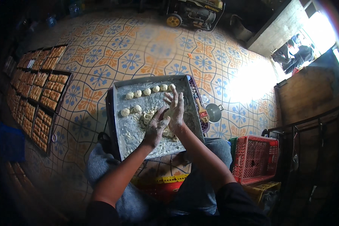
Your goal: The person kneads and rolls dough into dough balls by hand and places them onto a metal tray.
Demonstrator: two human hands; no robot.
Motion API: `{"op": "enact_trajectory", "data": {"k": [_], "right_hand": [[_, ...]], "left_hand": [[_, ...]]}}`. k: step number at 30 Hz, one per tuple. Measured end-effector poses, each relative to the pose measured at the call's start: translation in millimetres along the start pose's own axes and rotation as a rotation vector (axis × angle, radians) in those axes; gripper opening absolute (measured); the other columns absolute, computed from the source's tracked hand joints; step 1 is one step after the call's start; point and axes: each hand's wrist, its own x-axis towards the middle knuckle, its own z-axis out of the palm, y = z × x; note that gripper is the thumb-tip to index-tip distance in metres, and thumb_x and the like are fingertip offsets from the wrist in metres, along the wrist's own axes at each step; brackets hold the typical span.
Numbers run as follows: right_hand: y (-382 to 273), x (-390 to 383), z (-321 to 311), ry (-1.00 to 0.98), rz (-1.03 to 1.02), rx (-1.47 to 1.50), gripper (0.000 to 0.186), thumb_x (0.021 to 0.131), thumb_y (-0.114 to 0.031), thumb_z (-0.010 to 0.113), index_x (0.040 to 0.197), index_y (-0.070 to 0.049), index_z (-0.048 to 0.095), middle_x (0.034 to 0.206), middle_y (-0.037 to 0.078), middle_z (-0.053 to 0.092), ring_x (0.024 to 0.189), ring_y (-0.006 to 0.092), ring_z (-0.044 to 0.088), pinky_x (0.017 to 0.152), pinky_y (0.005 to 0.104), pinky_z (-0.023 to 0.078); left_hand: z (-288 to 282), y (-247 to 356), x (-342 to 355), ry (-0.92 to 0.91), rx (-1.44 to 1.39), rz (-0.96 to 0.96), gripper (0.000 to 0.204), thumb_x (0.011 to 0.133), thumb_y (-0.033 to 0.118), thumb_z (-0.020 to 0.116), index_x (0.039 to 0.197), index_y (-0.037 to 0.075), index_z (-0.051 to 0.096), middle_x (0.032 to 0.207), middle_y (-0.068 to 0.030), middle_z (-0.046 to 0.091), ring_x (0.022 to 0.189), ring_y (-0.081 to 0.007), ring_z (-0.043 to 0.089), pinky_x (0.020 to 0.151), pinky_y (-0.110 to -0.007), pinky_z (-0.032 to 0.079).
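A floury metal tray [122,139] rests in front of me, holding a back row of small pale dough balls [147,91], a shorter left row [125,112] and loose dough [146,116]. My left hand [156,126] is over the tray's middle, fingers together against the right palm; anything between the palms is hidden. My right hand [174,109] has its floury fingers stretched upward. Beside the tray's right edge lie a wooden-handled brush [202,113] and, on the floor, a metal pot [214,112].
Trays of browned pastries [54,92] cover the left floor. Red [254,160] and yellow [265,194] crates stand at right, a blue one [12,141] at left. A generator [194,15] is at the back. Someone [295,54] sits in the bright doorway at upper right.
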Motion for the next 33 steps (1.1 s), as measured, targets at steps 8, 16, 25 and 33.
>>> {"op": "enact_trajectory", "data": {"k": [8,16,25,33], "right_hand": [[17,-2,-1,-0.088,-0.108,-0.031,0.08,0.098,-0.077,0.03,0.163,-0.031,0.022,0.155,0.02,0.037,0.14,0.0372,0.034,0.113,0.0616,0.024],[16,-11,-4,-0.065,-0.074,-0.08,0.082,0.096,-0.079,0.033,0.163,-0.033,0.022,0.158,0.018,0.032,0.143,0.0392,0.031,0.11,0.0658,0.03],[35,12,-39,-0.115,-0.207,-0.279,0.08,0.098,-0.072,0.035,0.164,-0.027,0.021,0.155,0.013,0.04,0.138,0.0327,0.039,0.112,0.0595,0.031],[18,-9,-9,-0.108,-0.205,-0.398,0.077,0.101,-0.068,0.036,0.163,-0.026,0.019,0.155,0.015,0.037,0.138,0.0326,0.039,0.115,0.0546,0.03]], "left_hand": [[-23,-32,9,-0.028,0.132,0.148,0.043,0.097,0.008,0.065,0.139,0.005,0.057,0.131,-0.0082,0.061,0.123,-0.0158,0.059,0.102,-0.033,0.049],[-14,-12,2,0.081,0.164,0.135,0.073,0.091,0.006,0.067,0.156,0.007,0.034,0.152,-0.0137,0.044,0.138,-0.0239,0.047,0.114,-0.038,0.039],[-18,-37,4,-0.061,0.283,0.072,0.05,0.096,0.008,0.058,0.146,0.001,0.049,0.137,-0.0153,0.061,0.128,-0.0223,0.058,0.108,-0.034,0.043],[-30,-39,-3,-0.124,0.047,0.052,0.051,0.096,0.002,0.059,0.145,0.003,0.047,0.136,-0.0091,0.059,0.125,-0.0184,0.057,0.108,-0.034,0.042]]}}
